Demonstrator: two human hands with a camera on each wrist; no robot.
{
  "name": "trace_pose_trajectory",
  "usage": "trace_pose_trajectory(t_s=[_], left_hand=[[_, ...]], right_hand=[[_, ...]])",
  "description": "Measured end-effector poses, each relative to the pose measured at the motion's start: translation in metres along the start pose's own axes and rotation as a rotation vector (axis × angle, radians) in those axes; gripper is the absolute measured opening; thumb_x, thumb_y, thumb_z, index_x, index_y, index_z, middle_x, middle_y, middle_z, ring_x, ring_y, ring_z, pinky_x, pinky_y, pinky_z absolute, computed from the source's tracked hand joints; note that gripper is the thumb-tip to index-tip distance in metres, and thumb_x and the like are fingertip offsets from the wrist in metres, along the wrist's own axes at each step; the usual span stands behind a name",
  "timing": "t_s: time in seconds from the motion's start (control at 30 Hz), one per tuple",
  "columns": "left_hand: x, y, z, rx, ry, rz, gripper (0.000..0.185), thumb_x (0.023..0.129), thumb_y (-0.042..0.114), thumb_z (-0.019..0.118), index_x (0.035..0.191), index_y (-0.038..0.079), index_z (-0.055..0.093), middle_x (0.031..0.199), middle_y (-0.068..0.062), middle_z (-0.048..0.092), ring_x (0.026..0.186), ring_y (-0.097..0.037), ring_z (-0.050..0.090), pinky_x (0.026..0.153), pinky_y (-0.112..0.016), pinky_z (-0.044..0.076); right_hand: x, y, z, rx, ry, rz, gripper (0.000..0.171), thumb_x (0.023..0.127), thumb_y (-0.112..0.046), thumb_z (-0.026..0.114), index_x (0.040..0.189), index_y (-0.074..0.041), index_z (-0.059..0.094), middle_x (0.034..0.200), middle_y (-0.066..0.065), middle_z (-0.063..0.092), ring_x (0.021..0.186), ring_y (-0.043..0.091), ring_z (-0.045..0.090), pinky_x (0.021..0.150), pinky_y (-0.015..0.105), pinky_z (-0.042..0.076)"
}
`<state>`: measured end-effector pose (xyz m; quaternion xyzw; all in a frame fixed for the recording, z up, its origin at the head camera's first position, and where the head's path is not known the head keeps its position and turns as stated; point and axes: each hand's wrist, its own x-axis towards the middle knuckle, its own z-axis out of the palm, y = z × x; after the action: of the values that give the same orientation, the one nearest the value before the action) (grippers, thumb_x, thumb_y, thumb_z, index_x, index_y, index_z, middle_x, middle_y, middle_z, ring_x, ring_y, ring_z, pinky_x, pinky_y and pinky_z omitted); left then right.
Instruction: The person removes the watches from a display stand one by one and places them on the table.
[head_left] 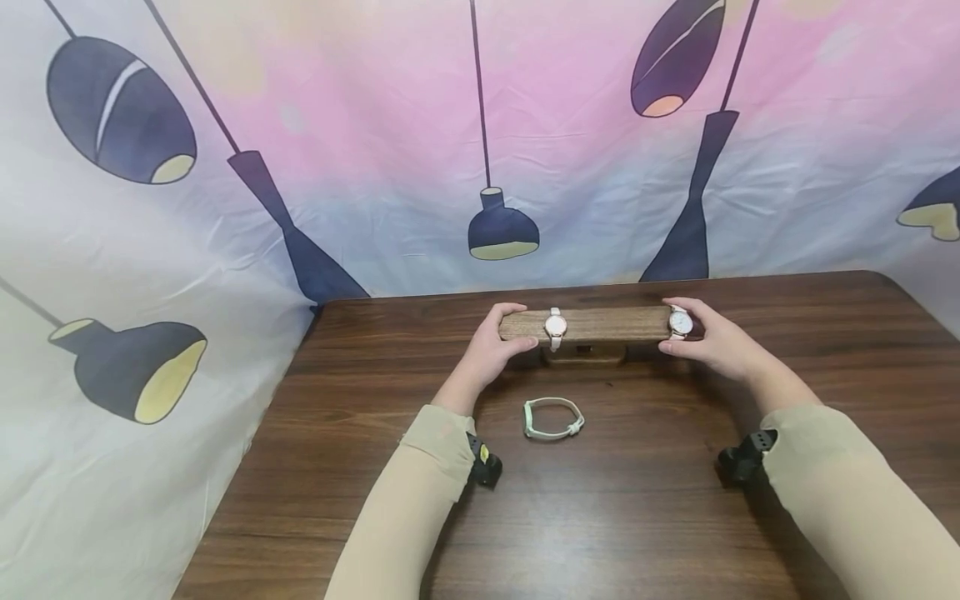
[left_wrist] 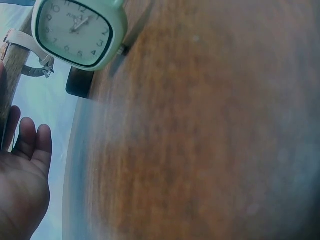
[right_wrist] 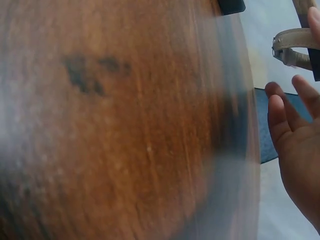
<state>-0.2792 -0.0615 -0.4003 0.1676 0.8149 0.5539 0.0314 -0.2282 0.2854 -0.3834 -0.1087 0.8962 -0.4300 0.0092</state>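
Note:
A wooden bar (head_left: 607, 323) sits across a small dark stand (head_left: 583, 356) at the back of the table. A pale-strapped watch (head_left: 555, 327) is wrapped round the bar left of its middle. A second white-faced watch (head_left: 679, 321) is at the bar's right end. My left hand (head_left: 512, 329) grips the left end, fingers over the top and thumb at the front. My right hand (head_left: 693, 332) grips the right end, right by the second watch. A mint green watch (head_left: 552, 418) lies on the table between my forearms; in the left wrist view this mint green watch (left_wrist: 75, 31) shows its face.
The dark wooden table (head_left: 600, 517) stretches toward me. A cloth backdrop (head_left: 375, 167) printed with lamps hangs behind it and along its left side. The table's left edge (head_left: 247, 450) runs close to that cloth.

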Motion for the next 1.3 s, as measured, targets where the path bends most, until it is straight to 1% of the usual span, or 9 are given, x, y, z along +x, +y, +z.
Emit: trace_pose_trajectory(t_s=[0.17,0.43,0.6,0.73,0.87,1.07,1.17,1.23,1.3], left_hand=[[-0.001,0.001,0.000,-0.006,-0.001,-0.001,0.052,0.082,0.020,0.072,0.129,0.019,0.049,0.118,-0.010,0.053,0.100,-0.024,0.052,0.087,-0.040,0.040],[-0.001,0.000,0.000,0.005,0.003,-0.006,0.052,0.082,0.021,0.072,0.129,0.020,0.049,0.118,-0.009,0.053,0.099,-0.023,0.052,0.086,-0.040,0.041],[-0.001,0.000,0.000,-0.005,-0.003,0.000,0.052,0.082,0.020,0.071,0.129,0.019,0.049,0.117,-0.010,0.053,0.098,-0.023,0.052,0.086,-0.039,0.041],[-0.001,0.000,0.000,-0.011,-0.004,0.004,0.052,0.082,0.019,0.071,0.129,0.019,0.049,0.117,-0.009,0.054,0.098,-0.023,0.053,0.085,-0.039,0.041],[-0.001,0.000,0.000,-0.009,-0.005,0.007,0.052,0.082,0.019,0.071,0.129,0.018,0.049,0.117,-0.009,0.053,0.099,-0.023,0.052,0.086,-0.039,0.041],[0.000,0.000,0.000,-0.005,-0.004,0.004,0.052,0.082,0.019,0.071,0.129,0.019,0.048,0.118,-0.009,0.053,0.099,-0.024,0.052,0.086,-0.040,0.041],[-0.001,0.000,-0.001,-0.001,-0.006,0.000,0.052,0.082,0.020,0.071,0.129,0.019,0.048,0.118,-0.009,0.053,0.099,-0.024,0.052,0.086,-0.039,0.041],[-0.001,0.000,-0.001,0.003,-0.008,-0.001,0.052,0.082,0.021,0.071,0.129,0.019,0.048,0.119,-0.009,0.053,0.100,-0.023,0.052,0.086,-0.039,0.041],[-0.001,0.001,-0.001,0.008,-0.007,0.001,0.053,0.082,0.021,0.071,0.129,0.019,0.048,0.119,-0.009,0.053,0.100,-0.024,0.052,0.086,-0.040,0.041]], right_hand=[[-0.001,0.004,0.004,0.065,0.036,-0.013,0.071,0.084,-0.018,0.071,0.140,0.000,0.031,0.121,0.023,0.048,0.094,-0.003,0.047,0.077,0.011,0.037],[0.000,0.007,0.008,0.101,0.038,0.001,0.073,0.085,-0.015,0.070,0.141,0.001,0.027,0.121,0.023,0.047,0.092,-0.004,0.047,0.075,0.012,0.038],[-0.002,0.007,0.010,0.168,0.016,0.009,0.076,0.084,-0.010,0.070,0.142,0.001,0.022,0.123,0.025,0.043,0.092,-0.005,0.049,0.074,0.013,0.042],[-0.004,0.008,0.011,0.216,0.033,0.002,0.075,0.085,-0.008,0.069,0.142,0.001,0.022,0.125,0.025,0.040,0.093,-0.006,0.048,0.075,0.013,0.042],[-0.006,0.012,0.013,0.355,0.048,-0.010,0.068,0.085,-0.002,0.067,0.139,-0.003,0.025,0.125,0.022,0.038,0.090,-0.001,0.056,0.074,0.016,0.046],[-0.006,0.018,0.018,0.577,0.025,-0.048,0.054,0.088,0.005,0.059,0.127,-0.022,0.033,0.121,0.017,0.036,0.089,0.007,0.064,0.074,0.022,0.051],[-0.007,0.019,0.018,0.558,0.029,-0.048,0.051,0.090,0.003,0.058,0.129,-0.018,0.033,0.122,0.019,0.035,0.089,0.005,0.061,0.074,0.023,0.051],[-0.008,0.018,0.017,0.438,0.055,-0.027,0.052,0.090,-0.004,0.061,0.133,-0.012,0.032,0.123,0.020,0.037,0.092,0.002,0.056,0.075,0.019,0.048],[-0.009,0.017,0.015,0.303,0.080,0.002,0.057,0.090,-0.012,0.063,0.137,-0.006,0.031,0.125,0.022,0.040,0.098,0.007,0.051,0.079,0.019,0.043]])
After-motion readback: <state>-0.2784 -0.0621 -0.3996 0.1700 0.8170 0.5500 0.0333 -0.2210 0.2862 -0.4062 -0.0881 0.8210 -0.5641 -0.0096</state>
